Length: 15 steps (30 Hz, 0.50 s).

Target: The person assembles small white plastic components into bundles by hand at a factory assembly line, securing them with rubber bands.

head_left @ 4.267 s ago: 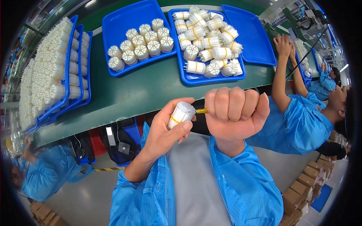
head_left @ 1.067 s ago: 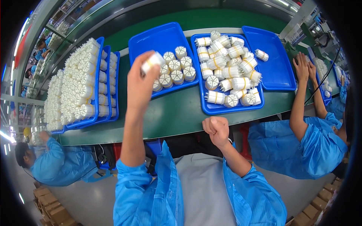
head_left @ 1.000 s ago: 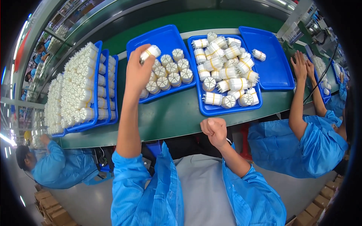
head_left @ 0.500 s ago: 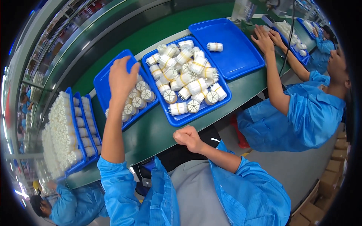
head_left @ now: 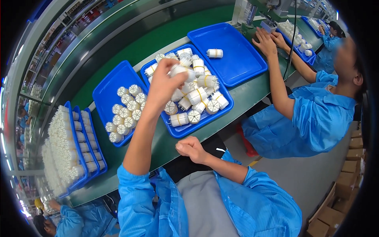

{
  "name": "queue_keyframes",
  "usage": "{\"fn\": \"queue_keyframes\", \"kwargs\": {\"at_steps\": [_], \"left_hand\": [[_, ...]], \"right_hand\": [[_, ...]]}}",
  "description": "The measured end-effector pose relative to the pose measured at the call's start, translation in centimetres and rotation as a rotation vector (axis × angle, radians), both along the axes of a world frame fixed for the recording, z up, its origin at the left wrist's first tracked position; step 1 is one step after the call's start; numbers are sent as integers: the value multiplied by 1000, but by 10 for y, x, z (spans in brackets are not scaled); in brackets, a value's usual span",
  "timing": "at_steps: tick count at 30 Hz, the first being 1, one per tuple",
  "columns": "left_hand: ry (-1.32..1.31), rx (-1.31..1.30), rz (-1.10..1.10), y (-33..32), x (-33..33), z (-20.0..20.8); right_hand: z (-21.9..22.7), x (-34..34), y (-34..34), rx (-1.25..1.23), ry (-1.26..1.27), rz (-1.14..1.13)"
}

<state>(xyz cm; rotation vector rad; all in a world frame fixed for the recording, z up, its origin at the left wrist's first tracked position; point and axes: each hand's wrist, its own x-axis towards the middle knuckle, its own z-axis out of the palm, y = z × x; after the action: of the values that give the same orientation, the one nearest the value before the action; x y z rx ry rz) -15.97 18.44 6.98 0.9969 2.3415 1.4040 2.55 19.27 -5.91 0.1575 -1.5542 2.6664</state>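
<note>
My left hand (head_left: 161,85) is raised over the middle blue tray (head_left: 182,133), its thumb and fingers closed around a white cylindrical part (head_left: 184,73) that is slightly blurred. Beneath it, that tray holds a loose heap of similar white cylinders (head_left: 197,96), many with a yellow band and thin pins at one end. In the left blue tray (head_left: 106,87), several cylinders (head_left: 127,111) stand upright in rows with their segmented round ends up. My right hand (head_left: 191,149) is curled into a fist near the bench's front edge; whatever it may hold is hidden.
A third blue tray (head_left: 241,59) with one cylinder (head_left: 214,53) lies to the right. Stacked trays of cylinders (head_left: 73,138) stand at the far left of the green bench (head_left: 162,147). On the right, a co-worker's hands (head_left: 268,41) are at a machine (head_left: 272,19).
My left hand has moved right from the left tray to above the middle tray and now holds a white cylinder. The right hand stays closed in about the same place.
</note>
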Motion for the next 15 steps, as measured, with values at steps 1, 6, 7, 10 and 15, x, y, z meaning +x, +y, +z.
{"fn": "queue_keyframes", "kwargs": {"at_steps": [1, 6, 7, 10, 15], "left_hand": [[-355, 282, -51, -17, 8, 4], [-980, 828, -40, -86, 44, -5], [-1045, 893, -35, -94, 51, -5], [-1093, 967, -11, -110, 69, -10], [-1095, 1041, -4, -124, 88, -14]], "right_hand": [[-3, 0, 0, 0, -3, 1], [-5, -1, 1, 10, 20, -7], [-4, -1, 1, 25, 22, -27], [-6, -3, 0, 13, 18, -40], [-4, -4, -3, 19, 19, -39]]}}
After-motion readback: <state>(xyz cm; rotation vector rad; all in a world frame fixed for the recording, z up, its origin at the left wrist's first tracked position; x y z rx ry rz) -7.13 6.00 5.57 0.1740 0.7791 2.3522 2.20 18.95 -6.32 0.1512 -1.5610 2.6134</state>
